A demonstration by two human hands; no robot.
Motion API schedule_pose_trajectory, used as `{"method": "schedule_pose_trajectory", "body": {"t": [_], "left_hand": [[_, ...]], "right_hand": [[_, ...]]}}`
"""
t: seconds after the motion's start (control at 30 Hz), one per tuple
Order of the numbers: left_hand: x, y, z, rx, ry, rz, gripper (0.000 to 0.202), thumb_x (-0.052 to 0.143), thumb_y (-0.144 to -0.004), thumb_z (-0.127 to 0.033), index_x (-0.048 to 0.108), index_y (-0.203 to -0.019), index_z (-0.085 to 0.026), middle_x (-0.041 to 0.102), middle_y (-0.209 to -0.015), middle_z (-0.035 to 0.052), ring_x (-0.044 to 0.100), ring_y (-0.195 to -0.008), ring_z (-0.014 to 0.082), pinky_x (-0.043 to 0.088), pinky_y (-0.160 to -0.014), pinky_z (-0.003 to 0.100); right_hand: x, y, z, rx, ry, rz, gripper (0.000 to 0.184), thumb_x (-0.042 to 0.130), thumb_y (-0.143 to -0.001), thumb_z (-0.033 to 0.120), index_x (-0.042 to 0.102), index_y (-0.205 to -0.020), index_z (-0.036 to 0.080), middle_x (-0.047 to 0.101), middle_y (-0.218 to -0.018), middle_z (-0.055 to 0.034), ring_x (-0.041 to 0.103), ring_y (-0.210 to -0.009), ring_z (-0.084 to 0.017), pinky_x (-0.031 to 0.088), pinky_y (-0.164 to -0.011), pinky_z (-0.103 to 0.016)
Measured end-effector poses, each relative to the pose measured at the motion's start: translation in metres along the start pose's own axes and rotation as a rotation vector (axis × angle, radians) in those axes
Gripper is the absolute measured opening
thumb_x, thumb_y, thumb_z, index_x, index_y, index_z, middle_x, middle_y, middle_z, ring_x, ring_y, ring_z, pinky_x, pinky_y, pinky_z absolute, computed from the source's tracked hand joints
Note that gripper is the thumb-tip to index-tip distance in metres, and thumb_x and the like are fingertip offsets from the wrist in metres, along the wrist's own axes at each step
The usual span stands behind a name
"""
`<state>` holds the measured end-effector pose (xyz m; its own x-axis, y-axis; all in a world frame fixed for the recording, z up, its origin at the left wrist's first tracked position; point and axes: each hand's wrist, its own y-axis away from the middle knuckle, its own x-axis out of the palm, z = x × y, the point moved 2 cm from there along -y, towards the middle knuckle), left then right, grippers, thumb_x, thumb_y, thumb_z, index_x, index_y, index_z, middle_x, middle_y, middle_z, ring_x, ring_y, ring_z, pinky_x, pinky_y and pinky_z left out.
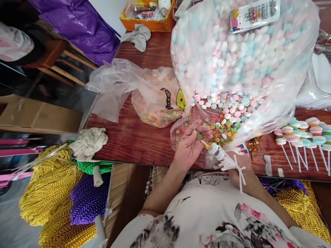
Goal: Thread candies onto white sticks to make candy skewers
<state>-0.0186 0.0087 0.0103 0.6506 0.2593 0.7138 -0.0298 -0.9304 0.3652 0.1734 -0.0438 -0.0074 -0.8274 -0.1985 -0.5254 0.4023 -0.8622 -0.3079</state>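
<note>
My left hand (189, 146) is over the pile of small ring candies (219, 129), palm turned up and fingers curled. A green ring candy (199, 136) shows at its fingertips. My right hand (241, 168) is closed around a bunch of white sticks (231, 164). One stick there points up to the left, with blue, white and orange candies (214, 149) threaded on it and its bare tip near my left fingers. Pink, white and blue round candies (234, 108) spill from a large clear bag (245, 58) just behind the rings.
A smaller plastic bag (157, 100) of ring candies lies left. Finished candy sticks (301, 134) lie at the right edge. A crumpled cloth (89, 143) sits at the left corner, and an orange box (147, 22) at the back. Gold beads (51, 182) hang below the table (124, 144).
</note>
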Motion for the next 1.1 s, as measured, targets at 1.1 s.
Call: {"method": "schedule_pose_trajectory", "body": {"t": [1.1], "left_hand": [[-0.001, 0.005, 0.023, 0.123, -0.158, 0.060, 0.029, 0.069, -0.091, -0.046, 0.075, -0.109, -0.024, 0.076, -0.091, 0.0057, 0.070, -0.111, 0.0268, 0.050, -0.113, 0.049]], "right_hand": [[0.003, -0.008, 0.001, 0.107, -0.046, -0.009, 0.020, 0.049, -0.091, 0.005, 0.050, -0.082, 0.023, 0.056, -0.070, 0.0025, 0.050, -0.059, -0.013, 0.037, -0.054, -0.026]]}}
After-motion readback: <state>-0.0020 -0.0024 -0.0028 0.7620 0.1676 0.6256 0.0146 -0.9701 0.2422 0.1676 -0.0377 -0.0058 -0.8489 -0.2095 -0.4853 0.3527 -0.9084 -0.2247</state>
